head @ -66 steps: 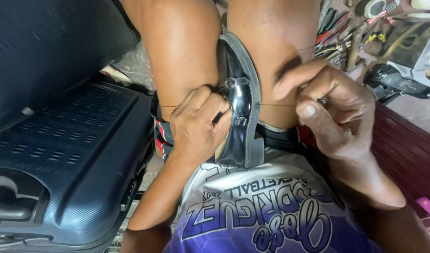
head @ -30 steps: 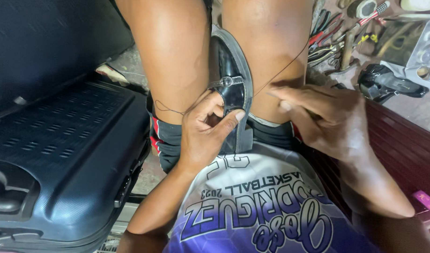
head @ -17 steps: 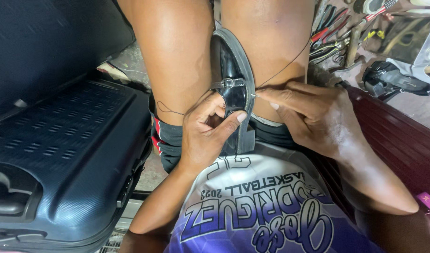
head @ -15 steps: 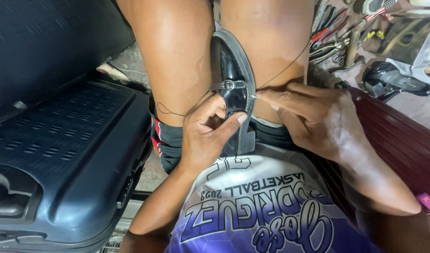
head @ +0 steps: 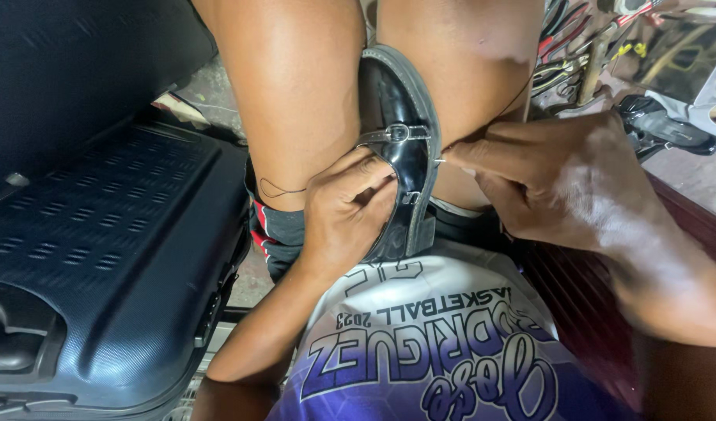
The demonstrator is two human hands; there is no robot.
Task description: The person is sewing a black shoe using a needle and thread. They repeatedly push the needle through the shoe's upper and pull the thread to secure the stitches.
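A shiny black shoe (head: pixel 401 156) with a grey sole and a buckled strap is clamped upright between my two bare knees. My left hand (head: pixel 344 210) grips the shoe's upper from the left, thumb by the strap. My right hand (head: pixel 557 183) pinches a thin needle (head: pixel 439 160) at the sole's right edge, just below the strap. A dark thread (head: pixel 280 189) loops across my left thigh, and another stretch runs up over my right knee.
A large black hard-shell suitcase (head: pixel 85 257) fills the left side. Pliers and other hand tools (head: pixel 576 54) lie on the ground at the upper right, beside a black and white machine part (head: pixel 670 129). A dark red ribbed surface (head: pixel 576 296) lies under my right arm.
My right hand came down from pulling the thread out to the right and now presses the needle against the sole's edge. My left hand stayed on the shoe.
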